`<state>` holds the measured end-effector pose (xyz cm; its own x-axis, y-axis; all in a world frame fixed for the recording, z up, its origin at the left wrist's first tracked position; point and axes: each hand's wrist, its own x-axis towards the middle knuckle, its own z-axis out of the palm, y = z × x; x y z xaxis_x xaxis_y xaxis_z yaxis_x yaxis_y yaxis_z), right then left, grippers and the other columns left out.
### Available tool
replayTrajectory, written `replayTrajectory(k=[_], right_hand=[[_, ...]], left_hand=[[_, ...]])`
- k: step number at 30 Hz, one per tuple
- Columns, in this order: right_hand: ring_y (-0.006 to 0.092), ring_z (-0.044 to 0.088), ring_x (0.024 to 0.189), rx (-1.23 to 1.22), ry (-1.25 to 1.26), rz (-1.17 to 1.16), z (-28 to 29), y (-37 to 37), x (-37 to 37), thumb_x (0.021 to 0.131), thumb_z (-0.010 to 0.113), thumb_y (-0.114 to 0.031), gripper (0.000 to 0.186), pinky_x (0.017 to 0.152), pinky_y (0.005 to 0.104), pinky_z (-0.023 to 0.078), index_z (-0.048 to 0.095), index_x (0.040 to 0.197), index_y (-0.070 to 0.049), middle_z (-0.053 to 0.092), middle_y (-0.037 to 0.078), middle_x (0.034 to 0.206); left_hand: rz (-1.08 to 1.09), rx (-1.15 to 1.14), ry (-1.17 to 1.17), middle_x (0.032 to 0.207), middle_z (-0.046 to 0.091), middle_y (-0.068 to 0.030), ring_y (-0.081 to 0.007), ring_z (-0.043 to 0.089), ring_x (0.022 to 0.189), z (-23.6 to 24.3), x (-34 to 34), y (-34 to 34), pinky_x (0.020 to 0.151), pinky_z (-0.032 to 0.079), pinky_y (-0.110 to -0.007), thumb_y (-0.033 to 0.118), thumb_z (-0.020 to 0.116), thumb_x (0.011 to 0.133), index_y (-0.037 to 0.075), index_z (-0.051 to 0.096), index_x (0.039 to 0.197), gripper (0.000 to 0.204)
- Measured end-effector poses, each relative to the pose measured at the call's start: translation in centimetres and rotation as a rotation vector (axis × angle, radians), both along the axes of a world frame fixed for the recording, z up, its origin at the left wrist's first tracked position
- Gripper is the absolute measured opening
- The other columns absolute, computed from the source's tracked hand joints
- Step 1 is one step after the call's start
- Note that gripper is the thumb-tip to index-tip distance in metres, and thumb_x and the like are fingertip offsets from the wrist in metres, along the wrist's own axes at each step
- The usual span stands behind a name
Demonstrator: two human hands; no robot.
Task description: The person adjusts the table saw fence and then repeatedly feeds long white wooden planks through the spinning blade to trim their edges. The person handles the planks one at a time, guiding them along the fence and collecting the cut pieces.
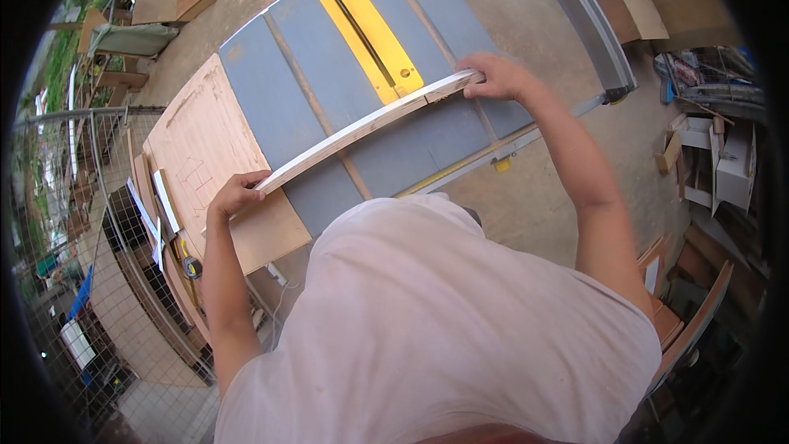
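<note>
A long, narrow wooden strip (362, 130) with a white face and bare plywood edge spans the table saw (288, 115) from left to right. My left hand (238, 195) grips its left end above the plywood side panel. At the other end, my right hand (496, 78) has its fingers and thumb closed round the strip. A dark notch or gap shows in the strip's near edge, toward the right. Just beyond the strip lies the yellow throat plate (349, 12) with its long dark slot; no blade can be made out in it.
Plywood (197, 131) extends the saw table on the left, with pencil-like red lines. A tape measure (191, 266) lies at its near left edge. The rip fence (596, 29) stands at the far right, and a front rail (509, 148) runs along the near edge. Wire mesh (90, 189) borders the left.
</note>
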<state>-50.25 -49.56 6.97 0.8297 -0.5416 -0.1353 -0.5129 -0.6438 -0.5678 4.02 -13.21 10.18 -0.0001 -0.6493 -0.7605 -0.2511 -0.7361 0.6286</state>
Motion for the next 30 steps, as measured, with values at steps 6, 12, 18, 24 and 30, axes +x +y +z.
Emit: replayTrajectory(k=[6, 12, 18, 24, 30], right_hand=[[0.0339, 0.065, 0.109, -0.117, -0.005, 0.004, -0.6, 1.3, 0.6, 0.082, 0.084, -0.032, 0.039, 0.095, 0.0439, 0.052, 0.072, 0.112, -0.010, 0.069, 0.012, 0.110], [0.0331, 0.067, 0.102, -0.173, -0.081, -0.011, -1.4, 1.4, 0.7, 0.083, 0.083, -0.033, 0.031, 0.090, 0.0442, 0.054, 0.074, 0.100, -0.009, 0.070, 0.010, 0.099], [0.0330, 0.068, 0.100, -0.180, -0.071, -0.036, -1.6, 1.3, 0.9, 0.083, 0.083, -0.035, 0.031, 0.088, 0.0445, 0.055, 0.075, 0.097, -0.009, 0.071, 0.010, 0.097], [0.0331, 0.068, 0.101, -0.185, -0.006, -0.023, -1.4, 1.0, 1.1, 0.082, 0.083, -0.036, 0.032, 0.089, 0.0445, 0.055, 0.074, 0.098, -0.009, 0.071, 0.010, 0.100], [0.0330, 0.068, 0.101, -0.202, -0.037, -0.021, -1.9, 1.0, 0.9, 0.082, 0.084, -0.035, 0.032, 0.089, 0.0445, 0.055, 0.074, 0.099, -0.009, 0.071, 0.010, 0.100]], left_hand=[[-0.002, 0.029, -0.002, 0.131, 0.070, -0.0102, -0.0208, 0.064, 0.120, -0.4, 0.1, -0.1, 0.108, 0.045, -0.030, -0.002, 0.070, 0.075, -0.004, 0.064, 0.140, 0.066], [0.032, 0.044, 0.038, 0.133, 0.069, -0.0107, -0.0215, 0.064, 0.123, -0.6, 0.4, 0.1, 0.110, 0.045, -0.030, -0.003, 0.071, 0.073, -0.004, 0.064, 0.141, 0.068], [0.058, 0.068, 0.027, 0.134, 0.069, -0.0106, -0.0226, 0.063, 0.125, -1.2, 0.9, 0.3, 0.112, 0.044, -0.031, -0.003, 0.072, 0.073, -0.003, 0.065, 0.140, 0.068], [0.055, 0.067, 0.044, 0.134, 0.069, -0.0102, -0.0220, 0.063, 0.124, -0.9, 0.7, 0.1, 0.111, 0.044, -0.031, -0.003, 0.073, 0.073, -0.004, 0.064, 0.140, 0.068], [0.035, 0.055, 0.027, 0.133, 0.069, -0.0101, -0.0218, 0.063, 0.123, -0.6, 0.3, 0.0, 0.110, 0.045, -0.031, -0.003, 0.071, 0.073, -0.005, 0.064, 0.141, 0.068]])
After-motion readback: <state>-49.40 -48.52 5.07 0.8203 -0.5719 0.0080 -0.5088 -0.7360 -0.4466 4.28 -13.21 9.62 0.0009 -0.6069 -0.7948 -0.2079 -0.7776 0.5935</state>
